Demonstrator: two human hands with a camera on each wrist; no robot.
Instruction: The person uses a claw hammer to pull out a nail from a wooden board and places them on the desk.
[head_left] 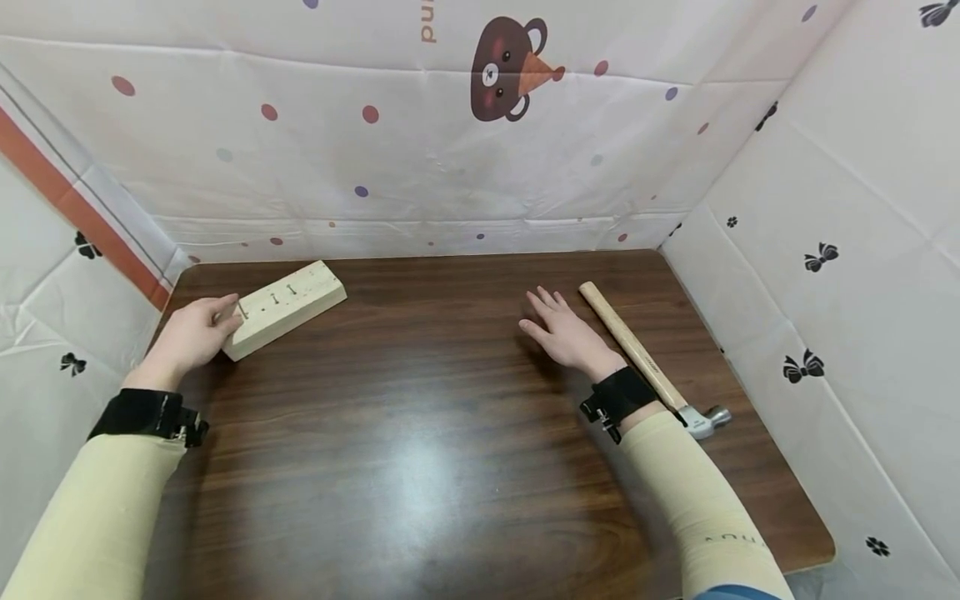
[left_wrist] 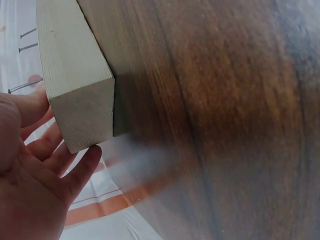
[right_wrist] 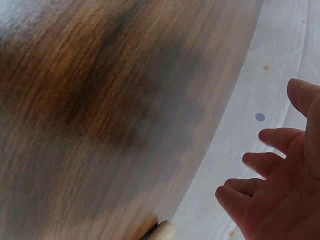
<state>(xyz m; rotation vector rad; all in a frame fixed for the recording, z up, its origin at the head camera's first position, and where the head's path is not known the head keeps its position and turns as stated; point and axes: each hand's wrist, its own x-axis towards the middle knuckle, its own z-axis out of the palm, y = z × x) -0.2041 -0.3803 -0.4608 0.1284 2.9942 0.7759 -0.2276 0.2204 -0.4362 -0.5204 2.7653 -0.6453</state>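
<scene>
A pale wooden block [head_left: 288, 310] lies at the table's back left, with three nails [head_left: 274, 299] standing up from its top. My left hand [head_left: 197, 332] holds the block's left end; the thumb [left_wrist: 32, 105] is beside the nearest nail and the other fingers reach round the far side and the end. My right hand [head_left: 566, 332] hovers over the table's right half, fingers spread and holding nothing. Just right of it lies a claw hammer [head_left: 628, 343], its wooden handle pointing away and its metal head [head_left: 701, 422] nearer me, partly behind the wrist strap.
The brown wood-grain table [head_left: 420, 400] has white printed sheeting [head_left: 420, 167] behind it and along both sides. Black straps with small cameras sit on both wrists. The hammer lies near the table's right edge.
</scene>
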